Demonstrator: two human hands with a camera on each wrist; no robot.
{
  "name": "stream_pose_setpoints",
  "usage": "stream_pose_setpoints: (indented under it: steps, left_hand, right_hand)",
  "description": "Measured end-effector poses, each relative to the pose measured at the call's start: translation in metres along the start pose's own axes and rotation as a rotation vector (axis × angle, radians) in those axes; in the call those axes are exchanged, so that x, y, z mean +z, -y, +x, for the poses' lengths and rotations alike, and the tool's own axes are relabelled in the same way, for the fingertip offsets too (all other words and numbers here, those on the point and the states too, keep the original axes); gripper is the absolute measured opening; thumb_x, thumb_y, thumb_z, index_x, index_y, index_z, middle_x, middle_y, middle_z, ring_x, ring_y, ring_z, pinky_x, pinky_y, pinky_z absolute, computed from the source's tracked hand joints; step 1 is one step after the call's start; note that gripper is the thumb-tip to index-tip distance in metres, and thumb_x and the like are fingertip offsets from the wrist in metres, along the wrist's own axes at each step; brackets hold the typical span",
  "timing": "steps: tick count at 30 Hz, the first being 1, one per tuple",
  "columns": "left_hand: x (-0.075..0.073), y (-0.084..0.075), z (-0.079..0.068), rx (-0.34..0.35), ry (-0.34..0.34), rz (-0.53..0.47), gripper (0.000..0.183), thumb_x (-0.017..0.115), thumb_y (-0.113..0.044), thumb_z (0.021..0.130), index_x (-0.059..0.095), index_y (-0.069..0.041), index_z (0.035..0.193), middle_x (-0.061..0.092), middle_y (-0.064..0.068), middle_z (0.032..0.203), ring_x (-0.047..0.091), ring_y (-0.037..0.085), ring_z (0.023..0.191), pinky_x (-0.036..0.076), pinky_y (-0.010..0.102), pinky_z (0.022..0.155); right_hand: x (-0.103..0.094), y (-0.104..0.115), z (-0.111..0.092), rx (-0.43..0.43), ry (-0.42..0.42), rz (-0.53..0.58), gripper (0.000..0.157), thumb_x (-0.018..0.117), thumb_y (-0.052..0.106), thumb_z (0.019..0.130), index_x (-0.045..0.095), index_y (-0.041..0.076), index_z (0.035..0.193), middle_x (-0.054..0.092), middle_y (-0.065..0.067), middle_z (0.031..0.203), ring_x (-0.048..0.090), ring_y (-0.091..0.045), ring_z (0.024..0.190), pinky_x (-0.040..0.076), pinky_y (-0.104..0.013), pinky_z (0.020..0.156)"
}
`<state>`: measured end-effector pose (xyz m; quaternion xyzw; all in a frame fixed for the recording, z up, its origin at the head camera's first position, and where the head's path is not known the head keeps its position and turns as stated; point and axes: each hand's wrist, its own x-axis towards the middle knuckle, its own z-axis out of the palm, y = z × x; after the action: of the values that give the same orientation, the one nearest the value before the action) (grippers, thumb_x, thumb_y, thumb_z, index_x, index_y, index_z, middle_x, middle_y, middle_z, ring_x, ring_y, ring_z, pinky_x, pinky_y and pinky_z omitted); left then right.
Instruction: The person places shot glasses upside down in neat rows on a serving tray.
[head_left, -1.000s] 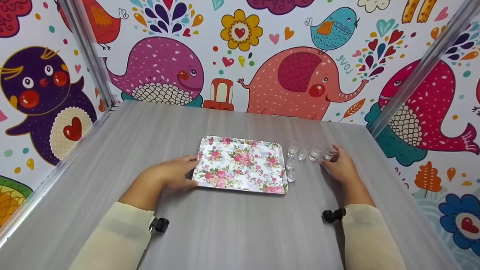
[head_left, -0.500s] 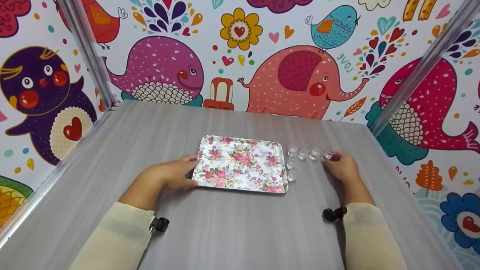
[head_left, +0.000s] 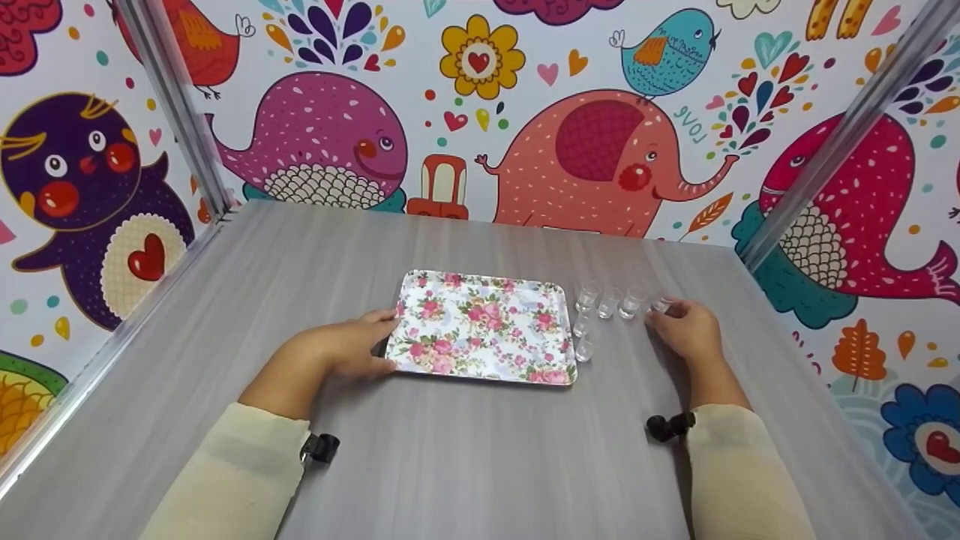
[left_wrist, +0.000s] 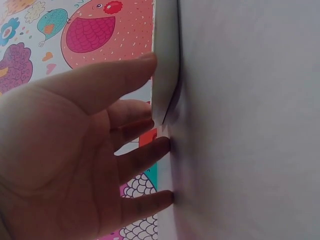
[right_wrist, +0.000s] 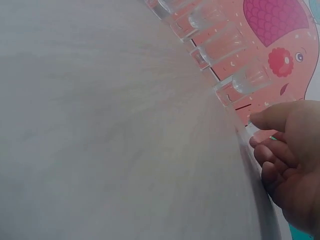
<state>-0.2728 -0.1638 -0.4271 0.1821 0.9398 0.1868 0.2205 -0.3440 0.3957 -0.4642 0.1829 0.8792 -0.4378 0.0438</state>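
Observation:
A white tray with pink roses (head_left: 484, 322) lies on the grey table. At its left edge is my left hand (head_left: 356, 346), fingers loosely extended; in the left wrist view the thumb (left_wrist: 132, 72) touches the tray's side (left_wrist: 166, 65). My right hand (head_left: 686, 330) pinches a small clear shot glass (head_left: 660, 304) at the right end of a row, between thumb and curled fingers. In the right wrist view the hand (right_wrist: 295, 160) mostly hides that glass. Beside it in the row stands another shot glass (head_left: 631, 303).
More clear shot glasses stand along the tray's right side, one (head_left: 608, 304) in the back row and one (head_left: 584, 347) nearer the front. A printed cartoon wall (head_left: 480, 112) rises behind the grey table (head_left: 480, 457). Metal posts (head_left: 810, 180) mark the corners.
My right hand has drawn slightly toward me and its fingers have closed in on the end shot glass. The left hand and the tray have hardly moved.

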Motion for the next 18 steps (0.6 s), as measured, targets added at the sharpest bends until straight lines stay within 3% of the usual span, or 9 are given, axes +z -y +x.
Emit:
stream_pose_setpoints:
  steps: [5, 10, 18]
  left_hand:
    - [0.001, 0.001, 0.001, 0.008, -0.001, 0.002, 0.082, 0.067, -0.038, 0.105, 0.027, -0.009, 0.171, 0.016, 0.007, 0.181, 0.025, 0.042, 0.165, 0.028, 0.062, 0.131]
    - [0.001, 0.0, 0.001, 0.005, -0.001, -0.004, 0.083, 0.067, -0.038, 0.105, 0.026, -0.01, 0.171, 0.016, 0.008, 0.181, 0.024, 0.043, 0.165, 0.027, 0.062, 0.132]
    - [0.0, -0.001, 0.0, -0.003, 0.006, 0.002, 0.082, 0.067, -0.039, 0.106, 0.026, -0.01, 0.171, 0.016, 0.007, 0.181, 0.025, 0.042, 0.165, 0.027, 0.062, 0.132]
  right_hand:
    - [-0.004, 0.008, -0.004, 0.042, 0.006, 0.128, 0.066, 0.071, 0.045, 0.102, 0.051, 0.015, 0.157, 0.055, -0.012, 0.153, 0.053, -0.029, 0.137, 0.05, -0.041, 0.12]
    - [-0.007, 0.014, -0.008, 0.042, -0.002, 0.185, 0.062, 0.073, 0.05, 0.1, 0.055, 0.021, 0.152, 0.058, -0.006, 0.145, 0.057, -0.024, 0.131, 0.054, -0.029, 0.108]
    - [-0.005, 0.026, -0.018, -0.027, -0.041, 0.202, 0.061, 0.073, 0.052, 0.1, 0.058, 0.023, 0.151, 0.058, -0.003, 0.146, 0.055, -0.025, 0.135, 0.053, -0.031, 0.114]
